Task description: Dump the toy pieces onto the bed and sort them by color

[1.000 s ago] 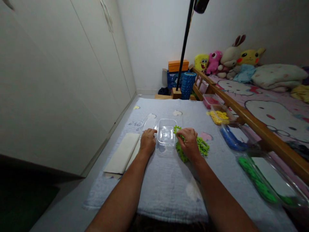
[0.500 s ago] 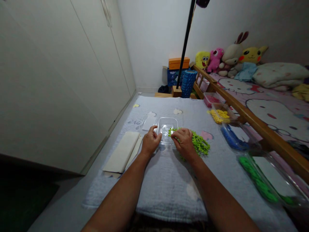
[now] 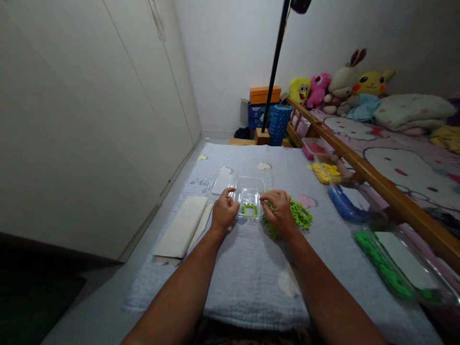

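A clear plastic box (image 3: 250, 184) sits on the pale blue blanket (image 3: 251, 268) in front of me. One light green foam piece (image 3: 249, 209) lies inside it near its front wall. My left hand (image 3: 224, 211) is curled against the box's left front corner, thumb on the rim. My right hand (image 3: 278, 211) rests with bent fingers on a pile of light green foam pieces (image 3: 300, 215) just right of the box; whether it grips one is hidden.
A clear lid (image 3: 222, 182) lies left of the box, a folded white cloth (image 3: 183, 227) further left. Boxes of pink (image 3: 313, 148), yellow (image 3: 325, 172), blue (image 3: 345, 203) and green pieces (image 3: 388, 273) line the wooden bed rail (image 3: 381, 184) on the right. A black pole (image 3: 273, 72) stands behind.
My right hand carried a green piece over the box, left it inside, and moved back onto the pile. My left hand shifted from beside the box to its corner.
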